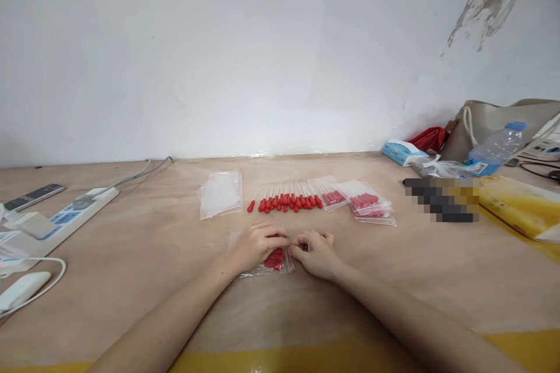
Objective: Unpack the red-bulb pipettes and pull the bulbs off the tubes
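A clear zip bag [286,263] with several red-bulbed droppers [274,259] in it lies flat in front of me. My left hand [259,245] rests across it, fingers bent and thumb pinching its upper right edge. Close beside, my right hand [314,247] has curled fingers and pinches the bag's opening at its right corner. Beyond my hands is a row of loose droppers [286,202], red bulbs facing me and thin clear stems pointing to the wall. Left of that row is a stack of flat, clear bags [221,193]. To its right are filled zip bags [371,204], partly overlapping.
At left lie a power strip [83,213] with plugs and cables, a dark remote-like device [35,197] and a white adapter [24,291]. At right are a blue box [402,152], a plastic bottle [499,148], a yellow pack [516,204] and a beige bag [494,122].
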`<state>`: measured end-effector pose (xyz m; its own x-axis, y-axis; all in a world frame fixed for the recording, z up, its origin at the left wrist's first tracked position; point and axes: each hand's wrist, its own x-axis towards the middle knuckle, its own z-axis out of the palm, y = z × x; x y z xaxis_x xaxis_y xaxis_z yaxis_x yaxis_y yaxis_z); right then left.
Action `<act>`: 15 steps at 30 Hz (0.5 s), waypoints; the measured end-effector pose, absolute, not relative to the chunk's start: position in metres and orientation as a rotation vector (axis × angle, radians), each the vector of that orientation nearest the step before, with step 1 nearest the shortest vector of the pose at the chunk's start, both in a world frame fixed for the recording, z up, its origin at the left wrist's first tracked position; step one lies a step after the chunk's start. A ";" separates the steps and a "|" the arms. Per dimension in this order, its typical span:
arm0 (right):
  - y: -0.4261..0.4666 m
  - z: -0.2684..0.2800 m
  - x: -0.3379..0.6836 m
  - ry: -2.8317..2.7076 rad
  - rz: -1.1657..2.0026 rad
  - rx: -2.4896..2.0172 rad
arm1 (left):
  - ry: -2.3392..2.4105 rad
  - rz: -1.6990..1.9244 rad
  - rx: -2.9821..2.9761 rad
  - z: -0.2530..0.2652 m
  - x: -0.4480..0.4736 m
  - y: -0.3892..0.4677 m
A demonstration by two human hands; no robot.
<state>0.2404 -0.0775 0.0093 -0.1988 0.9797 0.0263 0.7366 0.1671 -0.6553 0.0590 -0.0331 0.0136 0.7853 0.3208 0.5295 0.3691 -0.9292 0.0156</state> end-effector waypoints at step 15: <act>-0.077 0.003 0.252 -2.192 0.230 -1.112 | -0.574 -0.783 -2.845 0.015 0.056 -0.035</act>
<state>0.2520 -0.0770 0.0025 -0.4205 0.7711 0.4781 0.6548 0.6227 -0.4284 0.0564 -0.0350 0.0146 0.7923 0.3247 0.5166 0.3952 -0.9181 -0.0290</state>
